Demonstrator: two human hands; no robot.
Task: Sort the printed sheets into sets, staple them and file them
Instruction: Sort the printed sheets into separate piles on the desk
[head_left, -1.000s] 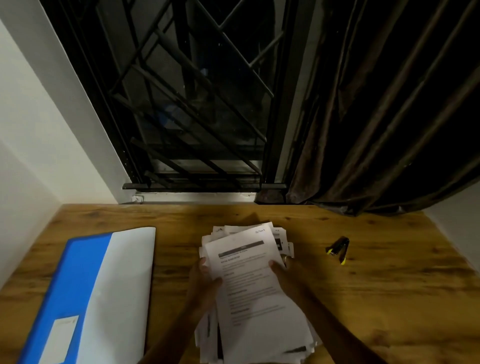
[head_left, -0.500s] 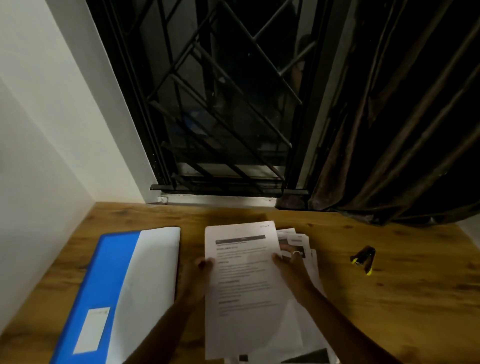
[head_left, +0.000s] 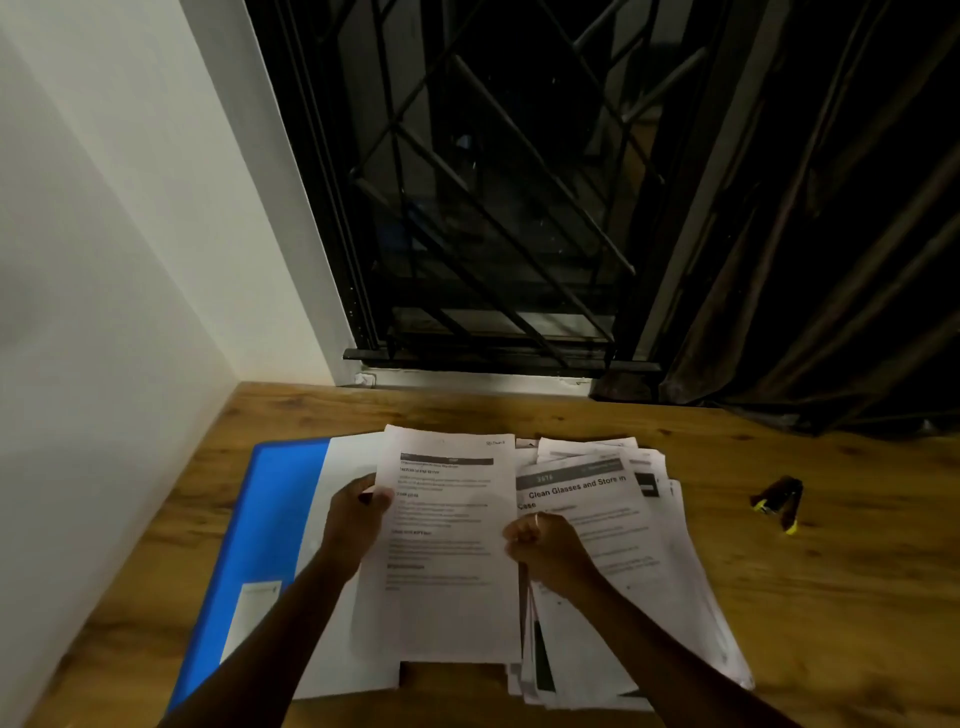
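Between the hands, a printed sheet (head_left: 447, 561) is held, left hand (head_left: 358, 519) pinching its left edge, right hand (head_left: 545, 545) curled on its right edge, the sheet hiding part of the blue folder (head_left: 260, 540) under the left hand, the loose pile (head_left: 639, 566) under the right, the stapler (head_left: 777, 503) well right of it.

Head camera looks down, close over desk (head_left: 831, 597).
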